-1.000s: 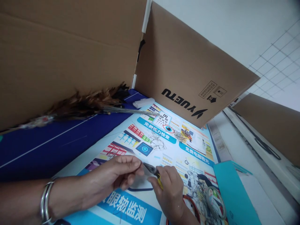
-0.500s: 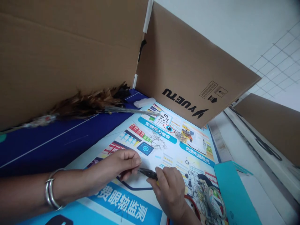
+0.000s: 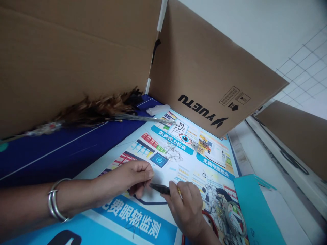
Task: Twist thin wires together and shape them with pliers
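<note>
My right hand (image 3: 185,207) is wrapped round the handles of a pair of pliers (image 3: 160,188) with dark, narrow jaws that point left. The jaw tips lie close to the fingers of my left hand (image 3: 140,177), whose thumb and index finger are pinched together. What my left hand holds is too small to make out. Both hands are above a printed poster (image 3: 143,217) with blue banners. Two silver bangles (image 3: 55,201) circle my left wrist.
Wire pieces (image 3: 173,151) lie on the poster, with a tangled heap (image 3: 217,211) and a clear ring-shaped roll (image 3: 235,219) at right. Brown feathers (image 3: 99,107) and thin wires (image 3: 143,118) lie at back left. Cardboard panels (image 3: 199,68) stand behind; a teal box (image 3: 255,207) is at right.
The pliers and my right hand have shifted very slightly, with the jaws still beside my left fingers. The camera view has moved a little.
</note>
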The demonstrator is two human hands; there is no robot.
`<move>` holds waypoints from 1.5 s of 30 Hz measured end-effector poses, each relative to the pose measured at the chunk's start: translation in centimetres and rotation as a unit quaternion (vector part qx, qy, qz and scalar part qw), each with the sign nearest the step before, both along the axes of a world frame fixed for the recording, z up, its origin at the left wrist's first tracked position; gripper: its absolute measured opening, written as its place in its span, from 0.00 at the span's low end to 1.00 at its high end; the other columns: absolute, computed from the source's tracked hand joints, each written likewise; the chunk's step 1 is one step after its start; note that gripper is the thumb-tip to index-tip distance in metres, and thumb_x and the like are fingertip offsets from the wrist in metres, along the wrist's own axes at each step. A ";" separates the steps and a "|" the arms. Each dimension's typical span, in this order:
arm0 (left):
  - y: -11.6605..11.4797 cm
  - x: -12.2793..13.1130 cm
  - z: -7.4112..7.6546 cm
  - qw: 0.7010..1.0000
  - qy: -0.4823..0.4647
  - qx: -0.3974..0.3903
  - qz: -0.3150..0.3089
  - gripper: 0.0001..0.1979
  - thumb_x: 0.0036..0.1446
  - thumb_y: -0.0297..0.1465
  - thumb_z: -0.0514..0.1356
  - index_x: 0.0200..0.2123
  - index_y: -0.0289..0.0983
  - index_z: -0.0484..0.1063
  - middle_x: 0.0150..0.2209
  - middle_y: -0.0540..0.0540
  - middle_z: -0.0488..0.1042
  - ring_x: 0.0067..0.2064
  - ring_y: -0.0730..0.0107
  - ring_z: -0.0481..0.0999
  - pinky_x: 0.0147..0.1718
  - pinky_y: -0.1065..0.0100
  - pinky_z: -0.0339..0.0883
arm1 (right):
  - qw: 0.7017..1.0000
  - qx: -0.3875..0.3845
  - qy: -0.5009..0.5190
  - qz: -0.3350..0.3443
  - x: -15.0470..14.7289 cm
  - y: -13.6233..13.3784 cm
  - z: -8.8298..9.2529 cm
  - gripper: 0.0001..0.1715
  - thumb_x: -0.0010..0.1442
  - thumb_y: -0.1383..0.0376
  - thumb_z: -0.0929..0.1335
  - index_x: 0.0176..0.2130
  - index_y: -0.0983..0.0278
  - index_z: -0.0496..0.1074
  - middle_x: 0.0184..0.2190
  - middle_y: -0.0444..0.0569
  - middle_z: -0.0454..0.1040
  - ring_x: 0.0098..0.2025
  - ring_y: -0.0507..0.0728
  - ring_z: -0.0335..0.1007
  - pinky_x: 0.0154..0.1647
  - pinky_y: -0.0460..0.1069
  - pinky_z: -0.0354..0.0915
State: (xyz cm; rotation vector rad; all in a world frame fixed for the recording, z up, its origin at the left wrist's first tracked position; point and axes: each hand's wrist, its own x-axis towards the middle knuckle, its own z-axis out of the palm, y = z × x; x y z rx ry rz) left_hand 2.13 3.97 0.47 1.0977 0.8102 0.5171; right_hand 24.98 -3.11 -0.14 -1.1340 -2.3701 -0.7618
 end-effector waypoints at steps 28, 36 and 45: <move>0.2 -0.2 0.3 0.993 0.079 0.088 -0.008 0.14 0.57 0.42 0.58 0.26 0.38 0.67 0.15 0.55 0.69 0.18 0.74 0.66 0.20 0.73 0.54 | 0.998 -0.067 -0.007 -0.011 -0.9 0.1 0.8 0.13 0.68 0.60 0.64 0.44 0.67 0.71 0.28 0.49 0.70 0.30 0.57 0.62 0.29 0.52 0.57; 0.0 -1.1 1.8 0.934 0.201 0.286 -0.077 0.12 0.59 0.38 0.53 0.27 0.39 0.68 0.18 0.55 0.68 0.20 0.71 0.71 0.22 0.73 0.59 | 0.943 -0.290 0.162 0.002 -1.1 0.1 0.2 0.14 0.67 0.57 0.64 0.35 0.63 0.71 0.28 0.47 0.71 0.31 0.55 0.68 0.30 0.47 0.60; 0.3 -1.2 1.9 0.949 0.167 0.257 -0.081 0.12 0.59 0.40 0.54 0.29 0.40 0.68 0.17 0.55 0.68 0.20 0.71 0.70 0.22 0.73 0.60 | 0.869 -0.426 0.252 0.005 -1.3 0.5 1.4 0.16 0.64 0.58 0.67 0.27 0.62 0.67 0.24 0.42 0.67 0.28 0.51 0.65 0.28 0.44 0.57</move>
